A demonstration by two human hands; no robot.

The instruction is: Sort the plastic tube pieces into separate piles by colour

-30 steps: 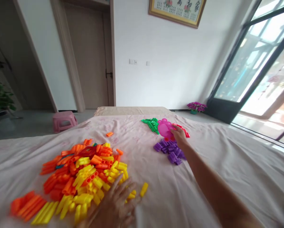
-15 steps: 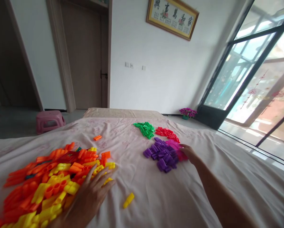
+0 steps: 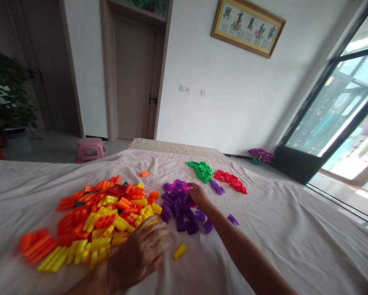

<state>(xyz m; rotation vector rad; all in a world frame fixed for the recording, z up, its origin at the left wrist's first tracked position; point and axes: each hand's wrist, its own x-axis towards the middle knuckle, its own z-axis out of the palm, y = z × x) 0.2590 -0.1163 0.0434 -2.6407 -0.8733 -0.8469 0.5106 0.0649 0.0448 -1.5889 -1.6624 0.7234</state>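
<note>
My right hand [image 3: 198,196] is closed on the edge of a bright pink scalloped plastic piece [image 3: 180,182], largely hidden among the purple tube-shaped plastic blocks [image 3: 178,205]. That purple pile touches the right side of a heap of orange blocks [image 3: 71,227] and yellow blocks [image 3: 102,233]. At the heap's lower right edge rests my left hand [image 3: 144,250], slightly blurred, its fingers extended and loosely bent by the yellow blocks. One loose yellow block [image 3: 180,251] lies right of it. A few purple blocks [image 3: 217,187] are apart from their pile.
Green blocks [image 3: 202,171] and red blocks [image 3: 230,180] form separate piles farther back on the cloth [image 3: 273,233]. A single orange block [image 3: 144,173] sits beyond the heap. A pink stool [image 3: 91,149] and potted purple flowers [image 3: 260,155] stand on the floor.
My right hand has moved left with the pink piece, and most purple blocks have shifted left against the heap. Some purple blocks stayed behind. My view has turned left.
</note>
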